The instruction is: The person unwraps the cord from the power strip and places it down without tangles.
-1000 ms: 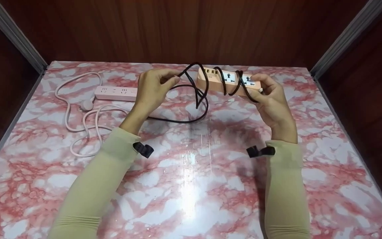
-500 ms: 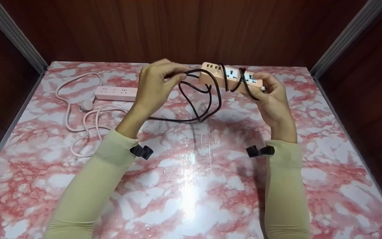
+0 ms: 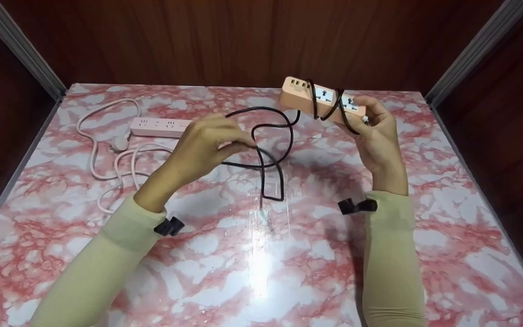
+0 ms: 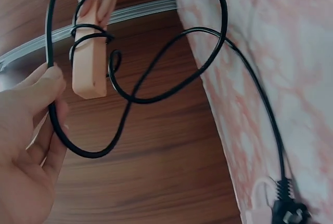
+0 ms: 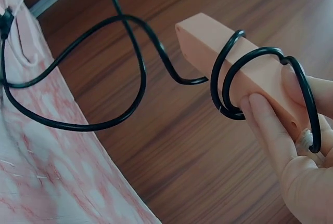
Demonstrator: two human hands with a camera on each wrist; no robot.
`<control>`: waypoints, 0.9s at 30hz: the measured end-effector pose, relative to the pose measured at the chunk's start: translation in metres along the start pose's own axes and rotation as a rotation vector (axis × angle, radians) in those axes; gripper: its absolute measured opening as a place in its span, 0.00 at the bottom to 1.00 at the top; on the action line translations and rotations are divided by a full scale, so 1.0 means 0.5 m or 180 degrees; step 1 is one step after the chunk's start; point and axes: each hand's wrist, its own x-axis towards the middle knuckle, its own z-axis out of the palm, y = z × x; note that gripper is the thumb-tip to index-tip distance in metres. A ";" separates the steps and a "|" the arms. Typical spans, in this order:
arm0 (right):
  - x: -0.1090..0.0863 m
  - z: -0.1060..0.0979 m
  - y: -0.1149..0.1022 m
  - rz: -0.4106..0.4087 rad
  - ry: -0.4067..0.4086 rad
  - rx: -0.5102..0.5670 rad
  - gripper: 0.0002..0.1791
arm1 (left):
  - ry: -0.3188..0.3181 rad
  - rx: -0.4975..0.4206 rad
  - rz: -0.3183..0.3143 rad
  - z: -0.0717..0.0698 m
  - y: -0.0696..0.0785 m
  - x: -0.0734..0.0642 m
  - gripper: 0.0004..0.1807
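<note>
A peach-orange power strip [image 3: 298, 101] is held up above the far side of the table, gripped at one end by my right hand [image 3: 378, 136]. Its black cord [image 3: 291, 138] winds around the body in several turns. From the strip, loose loops of that cord run left. My left hand [image 3: 209, 143] pinches a section of the cord between thumb and fingers, left of and lower than the strip. In the left wrist view, the cord's black plug [image 4: 289, 211] lies on the table; the left hand hides it in the head view.
A pink power strip [image 3: 159, 128] lies at the back left, partly behind my left hand. Its pale pink cord [image 3: 92, 150] spreads in loops around a round plug [image 3: 119, 144]. Dark wood panels [image 3: 252, 41] stand behind and beside the marbled table [image 3: 316, 272].
My left hand has moved down and nearer to me, and the cord loops have dropped and shifted with it. My right hand has raised the peach-orange power strip slightly, toward the right.
</note>
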 end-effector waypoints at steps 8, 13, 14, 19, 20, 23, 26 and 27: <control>-0.001 -0.004 -0.002 0.0030 0.0010 -0.0034 0.15 | -0.0419 0.0212 0.0139 0.003 -0.027 -0.062 0.08; -0.003 -0.006 -0.004 0.0036 0.0035 -0.0023 0.15 | -0.0658 0.0350 -0.0088 0.003 -0.052 -0.086 0.07; -0.004 -0.006 -0.004 0.0035 0.0036 -0.0025 0.15 | -0.0714 0.0381 -0.0145 0.004 -0.057 -0.091 0.07; -0.003 -0.004 -0.003 0.0027 0.0017 -0.0025 0.15 | -0.0983 0.0448 -0.0465 0.008 -0.077 -0.112 0.06; -0.003 -0.004 -0.002 0.0025 0.0013 -0.0022 0.15 | -0.1029 0.0458 -0.0510 0.009 -0.080 -0.116 0.06; -0.002 -0.003 -0.002 0.0017 -0.0005 -0.0033 0.15 | -0.1156 0.0481 -0.0583 0.015 -0.084 -0.126 0.07; -0.002 -0.002 -0.003 0.0012 -0.0014 -0.0059 0.15 | -0.1253 0.0510 -0.0550 0.023 -0.087 -0.131 0.07; -0.002 -0.002 -0.003 0.0010 -0.0018 -0.0069 0.15 | -0.1283 0.0515 -0.0530 0.027 -0.087 -0.132 0.07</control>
